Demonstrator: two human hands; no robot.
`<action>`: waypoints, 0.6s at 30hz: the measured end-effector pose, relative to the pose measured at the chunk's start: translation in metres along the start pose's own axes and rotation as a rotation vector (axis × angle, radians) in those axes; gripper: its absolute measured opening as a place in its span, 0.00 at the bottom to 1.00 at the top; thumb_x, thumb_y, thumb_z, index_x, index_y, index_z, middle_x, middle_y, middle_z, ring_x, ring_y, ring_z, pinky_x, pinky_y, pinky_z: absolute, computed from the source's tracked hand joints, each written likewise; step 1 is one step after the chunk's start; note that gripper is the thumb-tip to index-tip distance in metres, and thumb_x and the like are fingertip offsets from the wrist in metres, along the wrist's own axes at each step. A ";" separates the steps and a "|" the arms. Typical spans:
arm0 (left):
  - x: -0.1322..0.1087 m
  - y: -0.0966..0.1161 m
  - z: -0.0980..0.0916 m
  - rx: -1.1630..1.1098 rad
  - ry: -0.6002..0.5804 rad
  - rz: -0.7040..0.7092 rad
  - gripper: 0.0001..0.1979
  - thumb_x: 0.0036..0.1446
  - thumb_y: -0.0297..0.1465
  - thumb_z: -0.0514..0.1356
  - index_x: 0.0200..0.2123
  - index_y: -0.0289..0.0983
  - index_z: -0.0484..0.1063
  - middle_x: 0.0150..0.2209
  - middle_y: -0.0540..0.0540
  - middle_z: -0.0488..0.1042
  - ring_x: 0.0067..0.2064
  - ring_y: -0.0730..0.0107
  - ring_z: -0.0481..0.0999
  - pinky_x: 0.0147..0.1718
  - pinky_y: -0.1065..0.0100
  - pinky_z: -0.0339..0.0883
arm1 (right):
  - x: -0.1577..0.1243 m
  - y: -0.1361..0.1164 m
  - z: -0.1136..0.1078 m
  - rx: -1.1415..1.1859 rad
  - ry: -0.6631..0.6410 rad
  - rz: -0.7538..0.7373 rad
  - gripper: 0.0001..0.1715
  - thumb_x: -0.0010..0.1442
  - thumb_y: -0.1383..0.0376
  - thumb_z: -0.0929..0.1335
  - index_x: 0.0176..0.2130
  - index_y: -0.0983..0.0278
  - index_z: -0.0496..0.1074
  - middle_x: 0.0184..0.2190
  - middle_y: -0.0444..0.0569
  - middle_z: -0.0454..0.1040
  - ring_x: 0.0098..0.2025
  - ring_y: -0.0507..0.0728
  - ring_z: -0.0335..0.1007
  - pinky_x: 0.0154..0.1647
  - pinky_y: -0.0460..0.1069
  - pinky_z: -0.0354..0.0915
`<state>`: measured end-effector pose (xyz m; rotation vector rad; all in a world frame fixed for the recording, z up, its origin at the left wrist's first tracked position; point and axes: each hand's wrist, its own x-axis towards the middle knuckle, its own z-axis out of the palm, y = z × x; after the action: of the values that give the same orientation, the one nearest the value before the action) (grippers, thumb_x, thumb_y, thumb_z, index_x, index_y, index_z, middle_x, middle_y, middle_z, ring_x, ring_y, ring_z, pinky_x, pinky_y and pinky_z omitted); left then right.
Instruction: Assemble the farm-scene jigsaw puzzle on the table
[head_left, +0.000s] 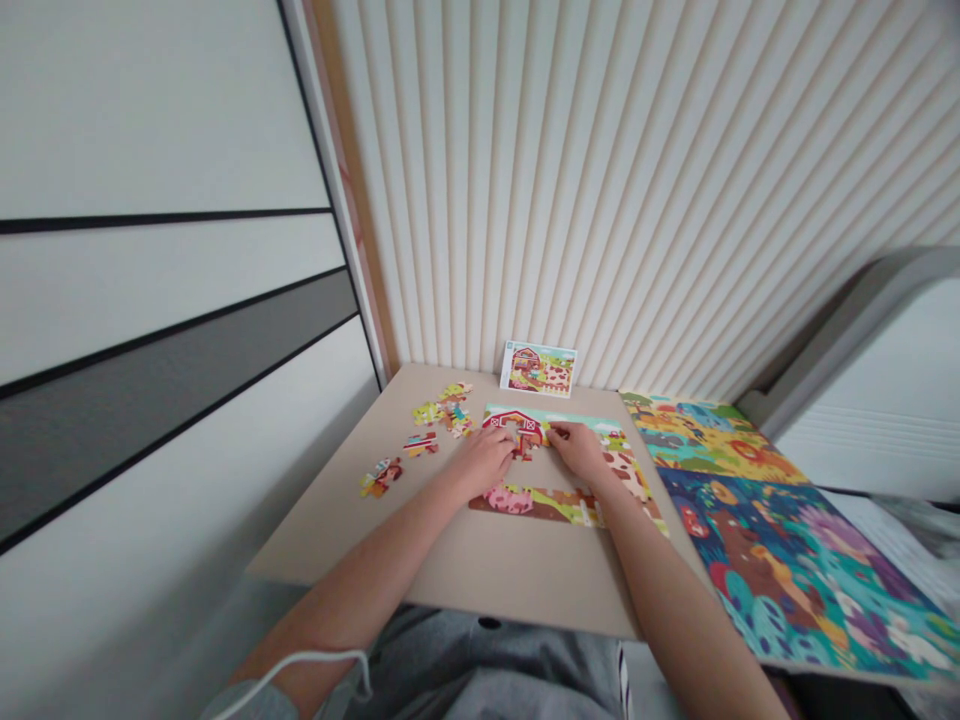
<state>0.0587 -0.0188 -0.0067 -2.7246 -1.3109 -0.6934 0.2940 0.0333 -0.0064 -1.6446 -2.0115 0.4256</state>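
Okay, on my feed both bare hands are down on a partly built farm jigsaw puzzle (517, 500), which lies at the middle of a beige board (465, 560). The left hand (484, 462) sits palm-down at the puzzle's 9 o'clock side, and the right hand (577, 450) sits at about 2 o'clock from it. Their fingertips come close together over a gap below the red barn section (504, 420). I can't tell from this angle whether either hand is clamped on a piece or just touching the puzzle.

Loose puzzle pieces (446, 410) lie in a small cluster at 10 o'clock from the puzzle, with a striped piece (420, 444) and a red-and-yellow piece (382, 476) further toward 9 o'clock. A picture card (538, 368) of the farm scene stands at 12 o'clock, against a ribbed white wall panel (600, 200). Two brightly painted puzzle boards (712, 440) (795, 570) overlap the board's 3 o'clock edge. Grey trousers (480, 665) fill the bottom of my view, and a thin white cable (300, 662) crosses the left forearm near the wrist.
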 end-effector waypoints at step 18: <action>0.003 0.004 0.003 0.120 -0.012 0.054 0.20 0.70 0.34 0.49 0.62 0.44 0.65 0.61 0.46 0.70 0.61 0.60 0.67 0.59 0.56 0.60 | 0.002 -0.011 0.003 -0.172 -0.004 0.030 0.18 0.65 0.59 0.65 0.50 0.62 0.77 0.38 0.53 0.80 0.39 0.58 0.74 0.39 0.47 0.60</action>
<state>0.0648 -0.0188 -0.0078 -2.6627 -1.2331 -0.5751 0.2826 0.0333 -0.0027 -1.7783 -2.0784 0.2724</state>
